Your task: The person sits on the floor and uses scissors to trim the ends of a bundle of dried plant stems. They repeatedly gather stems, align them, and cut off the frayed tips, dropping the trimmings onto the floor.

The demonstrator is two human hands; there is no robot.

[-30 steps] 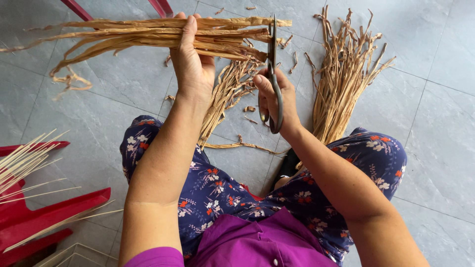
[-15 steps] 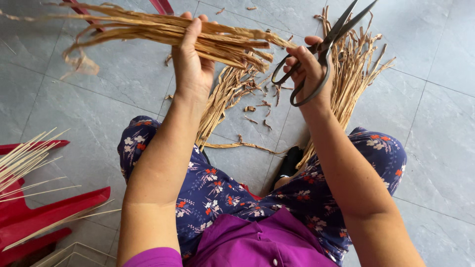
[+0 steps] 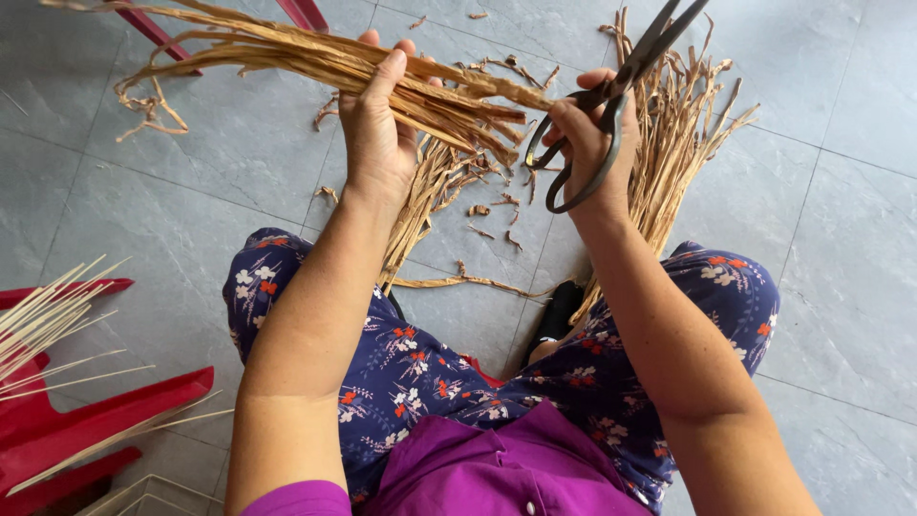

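I see the left hand (image 3: 377,143) raised over the grey tiled floor (image 3: 191,191), its fingers wrapped around a bundle of dry tan strips (image 3: 315,62); the right hand (image 3: 587,143) grips black scissors (image 3: 611,96), blades pointing up and away. Loose strips lie in a pile (image 3: 669,143) on the floor just beyond; a red plastic stool (image 3: 76,420) stands at left.

Grey tiled floor (image 3: 191,191) carries dried strip piles (image 3: 673,124) and scraps (image 3: 482,205)

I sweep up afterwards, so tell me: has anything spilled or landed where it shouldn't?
Yes: short cut-off scraps lie scattered on the grey tile floor below the dried strip bundle in the left hand; the right hand holds black scissors.
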